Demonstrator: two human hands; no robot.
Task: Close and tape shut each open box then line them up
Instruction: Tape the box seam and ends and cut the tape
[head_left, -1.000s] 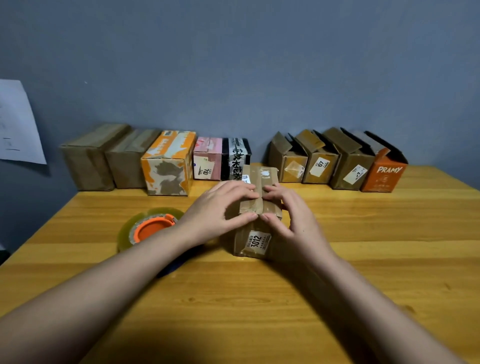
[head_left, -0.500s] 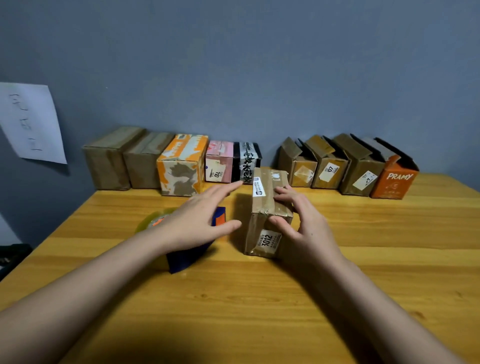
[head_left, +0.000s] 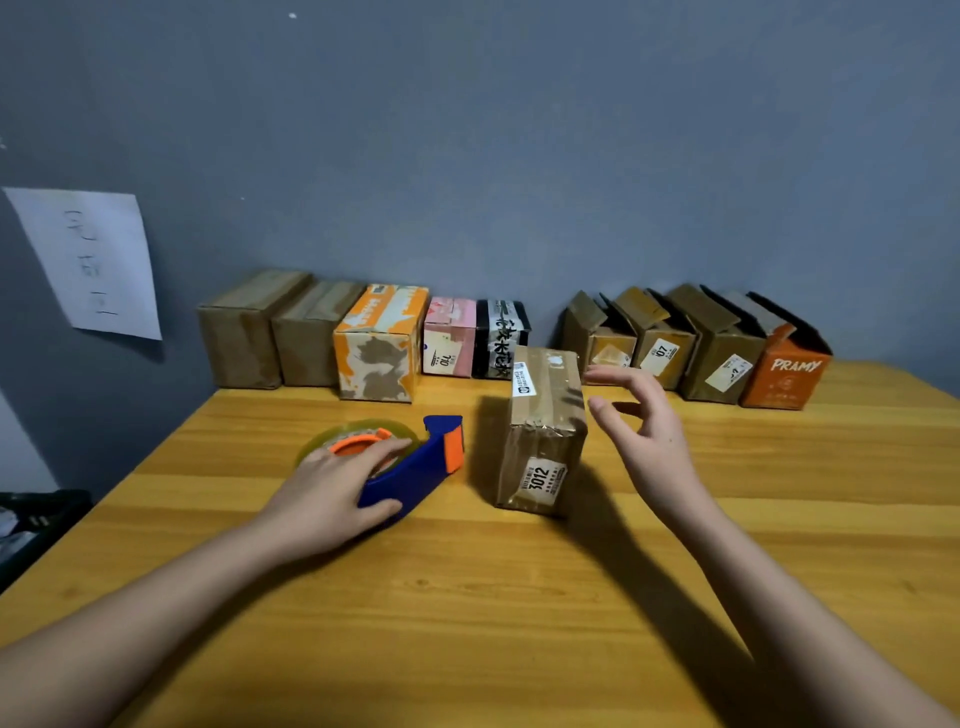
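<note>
Both hands just came off the 3012 box (head_left: 543, 431); left hand (head_left: 332, 488) now wraps the tape dispenser (head_left: 410, 467), right hand (head_left: 644, 426) hovers loose-fingered, empty. Taping's next, I reckon.

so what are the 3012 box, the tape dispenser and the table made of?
3012 box: brown corrugated cardboard, matte, with a glossy clear tape strip along the top and paper labels.
Tape dispenser: looks like moulded plastic, blue body with orange parts, smooth sheen; yellowish clear roll.
Table: wood grain, glossy; solid or laminate unclear.
</note>
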